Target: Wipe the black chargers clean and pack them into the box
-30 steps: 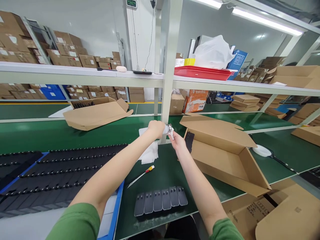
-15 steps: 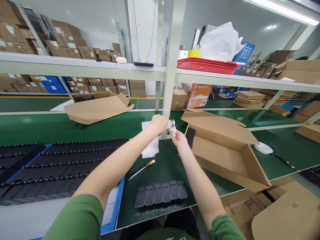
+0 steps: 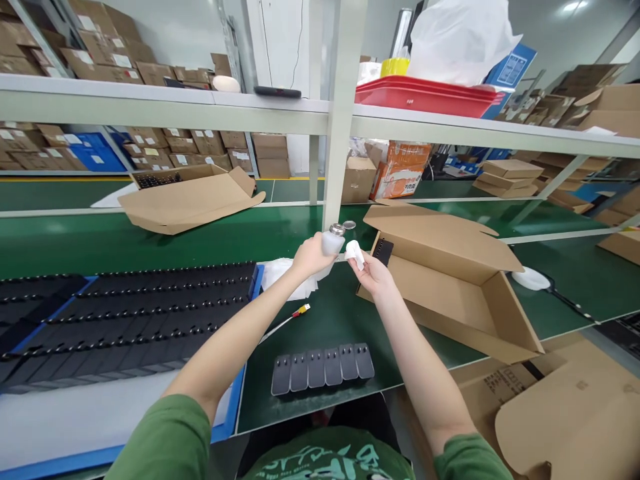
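My left hand (image 3: 311, 257) is wrapped round a translucent white bottle (image 3: 332, 241). The bottle stands nearly upright, its metal cap (image 3: 349, 225) flipped open to the right. Just right of it, my right hand (image 3: 374, 273) pinches a small folded white wipe (image 3: 355, 253) between thumb and fingers. Bottle and wipe are slightly apart. Under and beside my left forearm lies a pile of white wipes (image 3: 280, 272). Nearer to me, several dark grey rounded plates (image 3: 324, 368) lie in a row on the green table, below a cable with a yellow and red plug (image 3: 301, 311).
At left, a blue-edged tray (image 3: 241, 380) holds rows of black pieces (image 3: 150, 313). An open cardboard box (image 3: 450, 300) lies at right with a black piece at its inner left corner. A white post (image 3: 340, 133) rises right behind my hands to a shelf with a red tray (image 3: 425, 97).
The bottle was tipped over the wipe and is now back upright. My left hand has turned and moved slightly left, away from the wipe. The view has tilted down a little.
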Action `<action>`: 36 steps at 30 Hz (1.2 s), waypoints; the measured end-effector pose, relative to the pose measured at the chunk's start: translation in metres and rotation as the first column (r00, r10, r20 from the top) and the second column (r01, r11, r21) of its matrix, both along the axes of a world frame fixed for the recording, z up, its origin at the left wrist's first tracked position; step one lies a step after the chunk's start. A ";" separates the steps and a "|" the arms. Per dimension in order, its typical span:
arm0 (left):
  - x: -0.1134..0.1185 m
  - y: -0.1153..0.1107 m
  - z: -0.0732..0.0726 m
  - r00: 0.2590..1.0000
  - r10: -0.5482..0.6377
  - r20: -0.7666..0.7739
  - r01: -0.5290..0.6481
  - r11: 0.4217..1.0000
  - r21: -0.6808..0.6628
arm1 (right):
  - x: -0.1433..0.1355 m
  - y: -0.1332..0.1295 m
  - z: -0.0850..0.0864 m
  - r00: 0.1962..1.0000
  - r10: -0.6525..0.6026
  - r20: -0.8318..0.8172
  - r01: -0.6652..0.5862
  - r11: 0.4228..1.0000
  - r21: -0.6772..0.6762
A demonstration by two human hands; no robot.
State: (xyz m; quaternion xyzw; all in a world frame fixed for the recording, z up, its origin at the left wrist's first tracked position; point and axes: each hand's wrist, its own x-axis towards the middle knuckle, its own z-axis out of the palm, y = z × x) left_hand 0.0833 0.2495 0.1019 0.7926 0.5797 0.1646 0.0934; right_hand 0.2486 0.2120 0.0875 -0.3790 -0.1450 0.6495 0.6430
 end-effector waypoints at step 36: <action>-0.149 -0.203 -0.099 0.959 -0.229 0.166 0.276 0.887 -0.370 | -0.100 -0.205 -0.075 -0.064 -0.602 0.796 -0.827 0.478 0.295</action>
